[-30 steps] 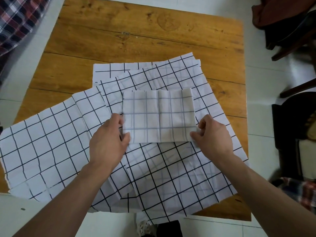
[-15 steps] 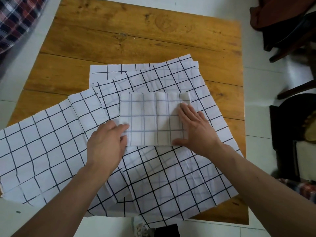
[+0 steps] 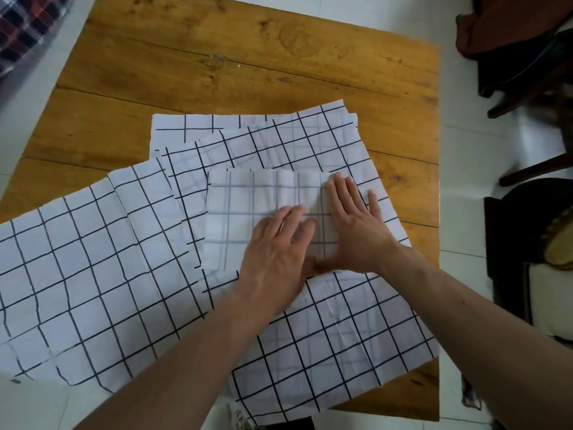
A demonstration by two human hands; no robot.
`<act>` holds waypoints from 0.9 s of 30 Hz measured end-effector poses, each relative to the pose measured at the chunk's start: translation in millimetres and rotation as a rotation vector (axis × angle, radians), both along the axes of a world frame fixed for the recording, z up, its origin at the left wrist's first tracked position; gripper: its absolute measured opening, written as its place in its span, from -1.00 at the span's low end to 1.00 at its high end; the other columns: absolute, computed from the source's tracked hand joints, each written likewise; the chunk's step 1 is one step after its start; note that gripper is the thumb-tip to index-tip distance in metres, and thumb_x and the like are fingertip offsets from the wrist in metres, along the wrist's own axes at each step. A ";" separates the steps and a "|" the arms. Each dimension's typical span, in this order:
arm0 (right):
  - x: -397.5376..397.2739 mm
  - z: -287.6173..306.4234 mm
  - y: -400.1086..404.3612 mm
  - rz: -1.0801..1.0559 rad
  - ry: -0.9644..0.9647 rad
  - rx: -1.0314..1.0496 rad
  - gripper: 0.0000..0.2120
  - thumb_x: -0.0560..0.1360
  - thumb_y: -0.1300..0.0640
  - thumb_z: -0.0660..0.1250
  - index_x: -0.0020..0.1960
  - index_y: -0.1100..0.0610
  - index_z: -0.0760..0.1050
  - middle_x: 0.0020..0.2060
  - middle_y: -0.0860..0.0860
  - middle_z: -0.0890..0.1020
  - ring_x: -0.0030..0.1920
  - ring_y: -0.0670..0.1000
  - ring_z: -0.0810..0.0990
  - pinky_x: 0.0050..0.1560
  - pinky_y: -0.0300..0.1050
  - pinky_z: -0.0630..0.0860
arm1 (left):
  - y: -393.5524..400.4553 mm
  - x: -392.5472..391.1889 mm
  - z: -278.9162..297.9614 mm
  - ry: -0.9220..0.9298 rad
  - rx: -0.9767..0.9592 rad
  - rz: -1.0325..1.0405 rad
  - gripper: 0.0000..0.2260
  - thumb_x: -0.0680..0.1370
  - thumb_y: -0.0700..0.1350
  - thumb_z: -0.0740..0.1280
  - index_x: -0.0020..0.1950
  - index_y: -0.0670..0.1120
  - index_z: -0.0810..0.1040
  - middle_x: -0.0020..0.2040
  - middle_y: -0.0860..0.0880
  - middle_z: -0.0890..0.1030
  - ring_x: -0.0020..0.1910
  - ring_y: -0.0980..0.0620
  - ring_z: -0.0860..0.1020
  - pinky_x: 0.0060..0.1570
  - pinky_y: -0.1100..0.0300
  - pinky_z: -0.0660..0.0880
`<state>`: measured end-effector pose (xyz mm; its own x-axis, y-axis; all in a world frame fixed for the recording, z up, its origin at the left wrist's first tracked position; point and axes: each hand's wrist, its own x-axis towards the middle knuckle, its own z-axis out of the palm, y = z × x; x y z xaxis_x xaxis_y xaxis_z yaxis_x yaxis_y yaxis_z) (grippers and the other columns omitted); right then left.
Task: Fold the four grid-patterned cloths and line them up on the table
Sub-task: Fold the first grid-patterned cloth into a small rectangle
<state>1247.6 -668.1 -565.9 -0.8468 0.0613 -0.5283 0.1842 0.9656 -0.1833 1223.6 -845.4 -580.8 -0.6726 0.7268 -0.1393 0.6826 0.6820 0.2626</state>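
Hidden under the left hand and right hand: the near right part of the folded cloth. Buried beneath the overlapping open cloths: most of the near desk. Cut off by the left edge: the outspread cloth there. Cropped and blurred at the top left corner: plaid fabric. Dark, cropped, hard to make out at the right edge: chairs.
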 end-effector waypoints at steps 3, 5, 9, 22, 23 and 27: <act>2.5 -1.5 3.6 0.011 0.004 -0.017 0.50 0.09 -0.59 0.36 0.50 0.16 -0.53 0.50 0.05 -0.48 0.48 0.07 -0.52 0.51 0.17 -0.35 | -15.3 -4.1 -8.3 -0.045 -0.105 -0.012 -0.39 0.61 0.25 0.14 0.59 0.10 0.02 0.63 0.00 -0.04 0.60 -0.04 -0.11 0.55 -0.08 -0.02; 2.7 -0.4 6.5 0.014 0.004 -0.026 0.50 0.08 -0.56 0.40 0.50 0.12 -0.54 0.50 0.02 -0.49 0.48 0.09 -0.53 0.51 0.18 -0.36 | -33.4 -7.7 -7.9 -0.028 -0.114 -0.008 -0.39 0.61 0.29 0.08 0.60 0.15 0.01 0.64 -0.02 -0.06 0.60 -0.05 -0.12 0.54 -0.13 -0.01; 1.9 3.4 13.5 0.041 -0.016 -0.020 0.49 0.07 -0.54 0.40 0.51 0.08 -0.53 0.49 -0.03 -0.50 0.46 0.11 -0.55 0.50 0.20 -0.37 | -72.1 -11.4 -13.3 0.015 -0.167 0.019 -0.48 0.66 0.24 0.00 0.61 0.15 0.08 0.63 -0.05 0.00 0.61 -0.10 -0.05 0.51 -0.21 0.06; 4.5 13.1 28.6 0.116 -0.008 0.039 0.37 0.22 -0.48 0.39 0.53 0.09 -0.49 0.50 -0.01 -0.47 0.48 0.07 -0.52 0.50 0.13 -0.39 | -132.8 -8.9 -10.7 -0.070 -0.086 0.278 -0.51 0.64 0.04 -0.03 0.60 0.18 0.11 0.63 -0.02 -0.03 0.60 -0.09 -0.10 0.51 -0.18 -0.06; 8.6 15.5 25.8 0.123 0.049 0.057 0.30 0.28 -0.45 0.38 0.55 0.10 -0.43 0.52 0.01 -0.43 0.50 0.07 -0.49 0.52 0.12 -0.36 | -131.9 -9.4 -10.7 -0.077 -0.080 0.285 -0.51 0.63 0.04 -0.02 0.59 0.18 0.12 0.63 -0.02 -0.03 0.60 -0.08 -0.10 0.51 -0.18 -0.06; 34.6 12.0 -7.1 0.155 0.283 -0.004 -0.13 0.51 -0.09 0.34 0.60 0.13 -0.10 0.59 0.07 -0.15 0.58 0.06 -0.23 0.57 0.09 -0.11 | -129.7 -11.8 -8.0 -0.093 -0.078 0.307 -0.47 0.60 0.04 0.02 0.59 0.20 0.09 0.63 -0.03 -0.07 0.60 -0.09 -0.12 0.50 -0.22 -0.02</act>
<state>1282.2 -675.2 -553.8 -0.9592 -0.0811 -0.2709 -0.0234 0.9775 -0.2099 1211.8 -975.1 -588.7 -0.8403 0.4771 -0.2575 0.4178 0.8725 0.2532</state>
